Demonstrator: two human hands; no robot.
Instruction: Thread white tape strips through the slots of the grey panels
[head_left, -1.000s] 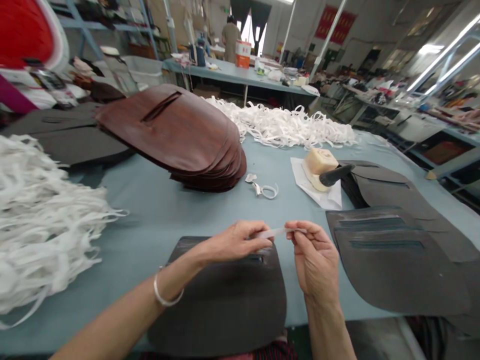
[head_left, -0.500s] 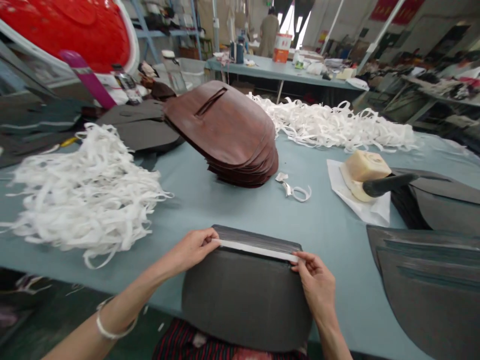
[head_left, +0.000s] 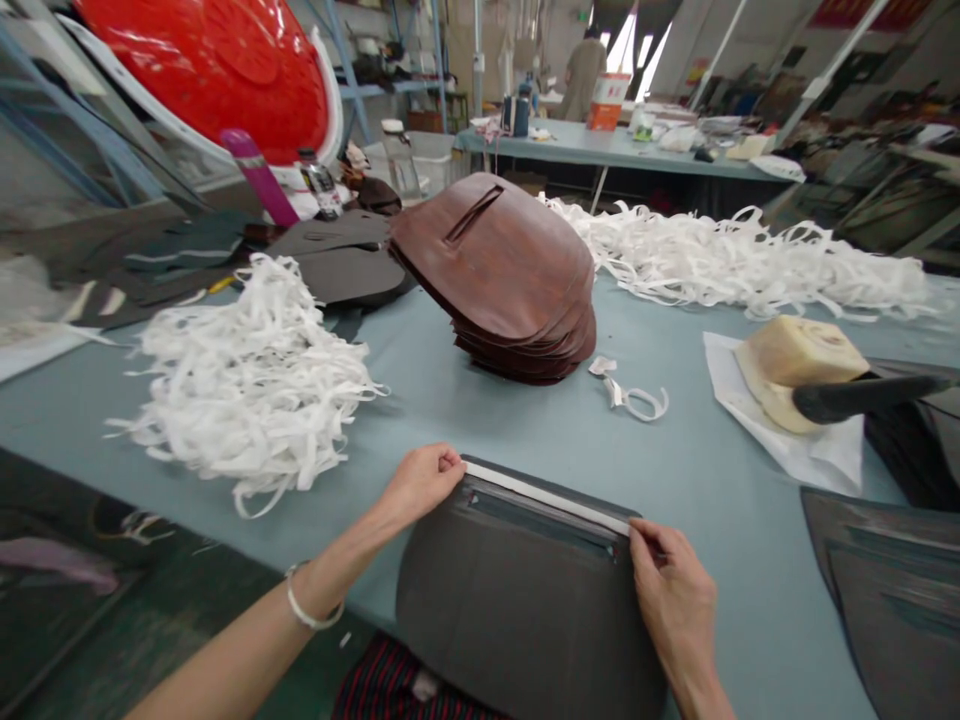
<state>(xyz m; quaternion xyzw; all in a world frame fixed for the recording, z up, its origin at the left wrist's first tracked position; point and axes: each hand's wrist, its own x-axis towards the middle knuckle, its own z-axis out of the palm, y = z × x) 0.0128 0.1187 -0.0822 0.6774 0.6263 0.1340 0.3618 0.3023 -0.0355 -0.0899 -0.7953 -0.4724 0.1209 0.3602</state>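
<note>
A dark grey leather-like panel (head_left: 525, 600) with rounded lower corners lies at the table's front edge. Along its top edge a narrow white strip (head_left: 547, 496) is stretched straight between my hands. My left hand (head_left: 426, 482) pinches the strip's left end at the panel's upper left corner. At the upper right corner my right hand (head_left: 675, 590) grips the other end between thumb and fingers. Just below the strip a long slot (head_left: 536, 522) with a dark lining runs across the panel.
White strips (head_left: 255, 390) lie heaped on the left, with a longer heap (head_left: 750, 260) at the back right. Stacked brown panels (head_left: 502, 270) stand mid-table. A yellowish block (head_left: 802, 350) and a black-handled tool (head_left: 862, 398) rest on white paper at right, near more grey panels (head_left: 900, 590).
Both hands have moved the white strip from below the slot up to the panel's top edge, uncovering the slot. The camera view has swung left.
</note>
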